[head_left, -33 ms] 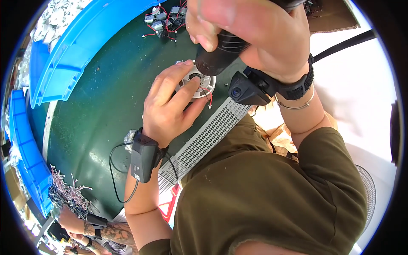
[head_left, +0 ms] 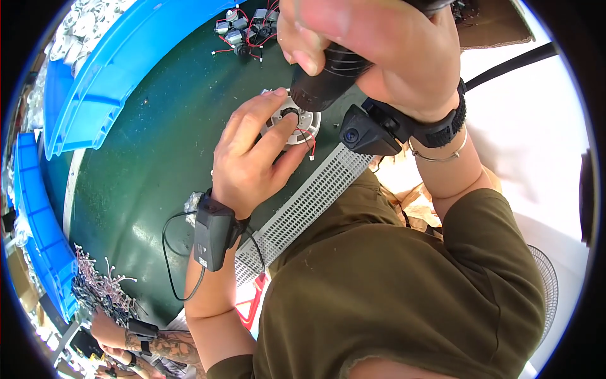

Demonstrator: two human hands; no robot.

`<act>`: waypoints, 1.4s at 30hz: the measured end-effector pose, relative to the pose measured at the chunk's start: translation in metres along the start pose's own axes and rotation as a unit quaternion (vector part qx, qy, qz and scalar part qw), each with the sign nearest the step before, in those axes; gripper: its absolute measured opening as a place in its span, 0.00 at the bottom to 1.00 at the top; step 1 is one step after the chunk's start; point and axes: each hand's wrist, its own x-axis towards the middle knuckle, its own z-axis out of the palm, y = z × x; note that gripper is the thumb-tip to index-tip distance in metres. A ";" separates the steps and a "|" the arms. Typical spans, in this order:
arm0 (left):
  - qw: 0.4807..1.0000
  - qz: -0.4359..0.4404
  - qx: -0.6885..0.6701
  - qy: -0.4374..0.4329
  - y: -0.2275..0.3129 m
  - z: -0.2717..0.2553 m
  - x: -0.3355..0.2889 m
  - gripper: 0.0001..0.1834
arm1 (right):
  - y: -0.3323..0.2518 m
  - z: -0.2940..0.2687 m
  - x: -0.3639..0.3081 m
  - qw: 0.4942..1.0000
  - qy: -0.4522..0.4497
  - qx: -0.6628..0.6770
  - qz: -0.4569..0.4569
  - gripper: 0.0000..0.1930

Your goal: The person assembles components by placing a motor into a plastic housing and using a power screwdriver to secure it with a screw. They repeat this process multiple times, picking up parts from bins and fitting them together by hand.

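Observation:
My left hand holds a round white plastic housing on the green tabletop, thumb and fingers spread around its rim and across its middle. A small dark part sits at the housing's centre. From it a thin red and black wire pair ends in a white plug. My right hand is wrapped around a black, ridged, cylindrical tool, seemingly an electric screwdriver. It is tilted, its lower end over the housing's right side. The tip, and any contact with the housing, cannot be made out.
Small motors with red wires lie at the far side. A blue bin with white parts stands left; wire bundles lie lower left near a co-worker's hand. A white perforated strip edges the table; a cardboard box stands far right.

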 end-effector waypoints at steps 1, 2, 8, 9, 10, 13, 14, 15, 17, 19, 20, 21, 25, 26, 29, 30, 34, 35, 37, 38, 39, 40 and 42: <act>1.000 0.001 0.000 0.000 0.000 0.000 0.000 0.18 | 0.002 -0.003 0.002 0.996 -0.036 -0.069 -0.034 0.21; 1.000 -0.001 -0.001 -0.001 0.000 0.001 0.000 0.19 | 0.003 -0.002 0.001 0.996 -0.035 -0.070 -0.034 0.21; 0.999 -0.032 -0.017 0.022 0.000 0.004 -0.005 0.18 | 0.002 -0.001 0.003 0.939 -0.119 -0.211 -0.246 0.11; 0.998 -0.048 -0.024 0.032 0.000 0.003 -0.007 0.18 | -0.002 0.005 -0.002 0.973 -0.060 -0.144 -0.170 0.09; 0.998 -0.044 -0.019 0.032 0.002 -0.001 -0.006 0.18 | -0.006 0.009 -0.004 0.993 0.000 -0.075 -0.090 0.07; 0.994 -0.083 0.025 0.070 -0.004 -0.024 -0.005 0.20 | -0.017 -0.001 0.005 0.979 -0.043 0.192 -0.060 0.12; 0.986 -0.108 0.072 0.100 -0.012 -0.042 -0.004 0.22 | -0.024 -0.007 0.003 0.989 -0.029 0.123 -0.078 0.13; 0.968 -0.189 0.057 0.153 -0.023 -0.065 -0.010 0.23 | -0.027 -0.008 0.001 0.994 -0.016 0.061 -0.094 0.13; 0.945 -0.262 0.132 0.143 -0.058 -0.122 -0.029 0.20 | -0.048 -0.012 -0.003 0.988 0.017 -0.078 -0.135 0.14; 0.911 -0.292 0.289 0.042 -0.089 -0.175 -0.074 0.20 | -0.034 -0.008 0.001 0.984 0.040 -0.118 -0.127 0.13; 0.884 -0.309 0.349 -0.037 -0.084 -0.183 -0.073 0.20 | -0.029 -0.008 0.000 0.986 0.058 -0.113 -0.106 0.12; 0.874 -0.300 0.380 -0.040 -0.087 -0.186 -0.073 0.19 | -0.027 -0.011 0.000 0.986 0.057 -0.111 -0.106 0.12; 0.879 -0.142 0.452 0.057 -0.063 -0.145 -0.012 0.18 | -0.018 -0.021 0.009 0.983 0.058 -0.137 -0.110 0.10; 0.912 -0.112 0.392 0.047 -0.056 -0.124 0.007 0.17 | -0.015 -0.021 0.012 0.980 0.064 -0.149 -0.113 0.10; 0.978 -0.073 0.196 -0.023 -0.056 -0.050 0.056 0.10 | -0.008 -0.019 0.023 0.984 0.056 -0.137 -0.095 0.09; 0.975 -0.083 0.202 -0.029 -0.060 -0.031 0.068 0.11 | -0.011 -0.014 0.026 0.983 0.055 -0.141 -0.106 0.09; 0.964 -0.096 0.219 -0.116 -0.116 0.002 0.084 0.14 | -0.012 -0.008 0.028 0.960 0.047 -0.216 -0.174 0.11; 0.965 -0.089 0.217 -0.118 -0.118 0.004 0.086 0.14 | -0.012 -0.010 0.027 0.972 0.047 -0.177 -0.147 0.12; 0.964 -0.111 0.201 -0.135 -0.115 0.004 0.085 0.14 | 0.005 -0.026 0.041 0.912 -0.038 -0.188 -0.363 0.18; 0.964 -0.108 0.204 -0.135 -0.112 0.002 0.083 0.14 | 0.014 -0.030 0.044 0.911 -0.036 -0.187 -0.366 0.18; 0.971 -0.183 0.130 -0.085 -0.110 -0.001 0.079 0.14 | 0.021 -0.032 0.045 0.892 -0.007 -0.183 -0.412 0.20; 0.964 -0.257 0.061 -0.029 -0.108 -0.009 0.075 0.15 | 0.023 -0.028 0.048 0.872 0.018 -0.171 -0.459 0.22; 0.849 -0.409 -0.311 0.125 -0.100 -0.026 0.076 0.12 | 0.010 -0.002 0.031 0.863 0.230 -0.216 -0.395 0.26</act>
